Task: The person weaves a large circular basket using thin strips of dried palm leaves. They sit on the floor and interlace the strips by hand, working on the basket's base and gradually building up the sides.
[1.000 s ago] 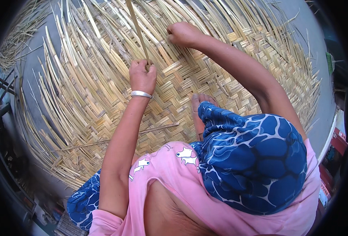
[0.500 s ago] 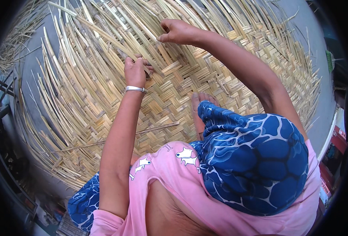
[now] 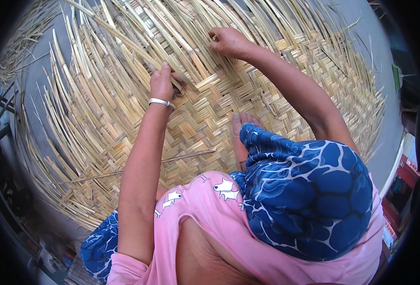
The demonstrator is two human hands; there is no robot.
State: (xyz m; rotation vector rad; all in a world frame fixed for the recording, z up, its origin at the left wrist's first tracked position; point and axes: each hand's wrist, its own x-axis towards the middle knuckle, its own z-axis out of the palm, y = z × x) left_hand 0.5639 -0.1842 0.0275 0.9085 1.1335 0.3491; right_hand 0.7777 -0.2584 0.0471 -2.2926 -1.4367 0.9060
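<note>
A large pale-yellow mat (image 3: 205, 111) of flat split strips lies under both hands, woven in a zigzag nearest me. Beyond the tight weave, long loose strips (image 3: 105, 61) fan out toward the far side. At the weave's edge, left of the middle, my left hand (image 3: 162, 85) is closed round strips, its thumb against a long slanting one. A small dark patch shows under its fingers; I cannot make out what it is. Farther off and to the right, my right hand (image 3: 231, 42) is closed with curled fingers over the strips; what it pinches is hidden.
My bare foot (image 3: 238, 128) rests on the mat, close to my blue-patterned knee (image 3: 309, 199). One thin loose strip (image 3: 186, 156) lies across the weave. Cut stalks (image 3: 24, 47) are heaped on the grey floor at the far left. Dark objects line both sides.
My right hand has shifted right and slightly nearer, its fingers more curled. My left hand stays at almost the same spot, its thumb now raised straighter along the strip.
</note>
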